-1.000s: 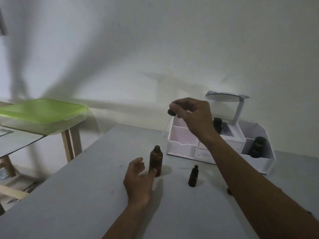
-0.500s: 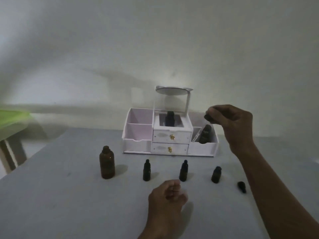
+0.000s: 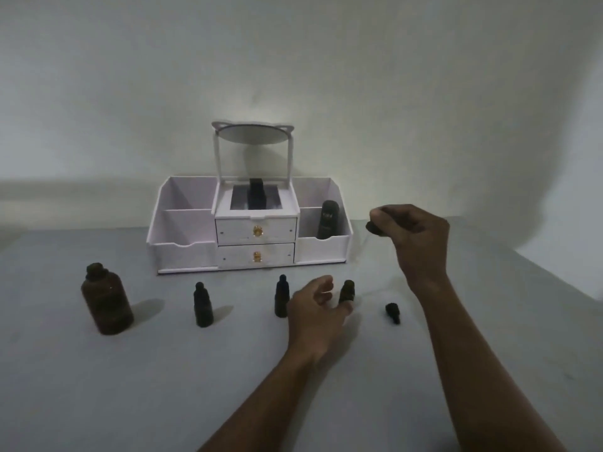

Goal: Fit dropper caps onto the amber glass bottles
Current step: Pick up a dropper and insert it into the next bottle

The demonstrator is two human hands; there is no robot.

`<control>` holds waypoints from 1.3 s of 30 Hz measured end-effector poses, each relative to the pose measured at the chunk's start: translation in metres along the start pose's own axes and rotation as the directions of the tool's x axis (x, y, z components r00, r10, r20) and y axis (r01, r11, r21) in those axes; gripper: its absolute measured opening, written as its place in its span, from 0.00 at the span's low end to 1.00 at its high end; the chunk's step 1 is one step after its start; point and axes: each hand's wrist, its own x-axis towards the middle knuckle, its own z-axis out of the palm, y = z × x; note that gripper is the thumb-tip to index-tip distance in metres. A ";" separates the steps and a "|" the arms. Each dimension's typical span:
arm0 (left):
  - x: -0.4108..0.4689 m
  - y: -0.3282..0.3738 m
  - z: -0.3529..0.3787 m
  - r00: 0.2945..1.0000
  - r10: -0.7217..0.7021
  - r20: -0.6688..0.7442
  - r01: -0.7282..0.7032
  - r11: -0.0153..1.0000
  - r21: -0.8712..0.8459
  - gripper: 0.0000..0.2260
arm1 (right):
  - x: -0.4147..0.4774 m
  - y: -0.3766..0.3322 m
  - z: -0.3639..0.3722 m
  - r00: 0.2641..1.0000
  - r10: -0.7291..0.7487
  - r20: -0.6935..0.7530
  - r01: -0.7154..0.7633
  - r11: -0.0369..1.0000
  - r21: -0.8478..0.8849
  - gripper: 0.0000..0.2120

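On the grey table [image 3: 98,386] a white organiser [image 3: 182,252] stands at the far side, its mirror [image 3: 253,134] tilted flat on top. Its left compartments hold nothing visible; the middle tray holds a dark rectangular bottle [image 3: 256,194]; the near right compartment holds a tall dark bottle [image 3: 327,220] standing upright. Both small drawers [image 3: 256,243] are closed.

In front stand a large amber bottle [image 3: 107,301] at far left and two small capped bottles [image 3: 203,305] [image 3: 281,300] to its right. A third small bottle [image 3: 347,291] stands uncapped just beside the left hand [image 3: 315,313], whose fingers are loosely spread around it; whether they touch it, I cannot tell. The right hand [image 3: 414,233] is raised above the table to the right, pinching a black dropper cap [image 3: 375,228] at its fingertips. Another dropper cap [image 3: 392,312] lies on the table, right of the uncapped bottle.
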 end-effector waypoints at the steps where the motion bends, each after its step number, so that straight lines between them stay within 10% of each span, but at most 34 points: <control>1: 0.003 0.001 0.003 1.000 0.007 0.002 -0.007 1.000 0.015 0.29 | 0.000 0.002 0.000 1.000 0.000 0.003 0.000 1.000 -0.007 0.03; 39: 0.009 -0.002 0.012 0.990 0.136 0.022 -0.137 0.955 0.263 0.18 | -0.011 0.021 0.007 0.994 0.005 0.110 0.008 0.992 -0.123 0.05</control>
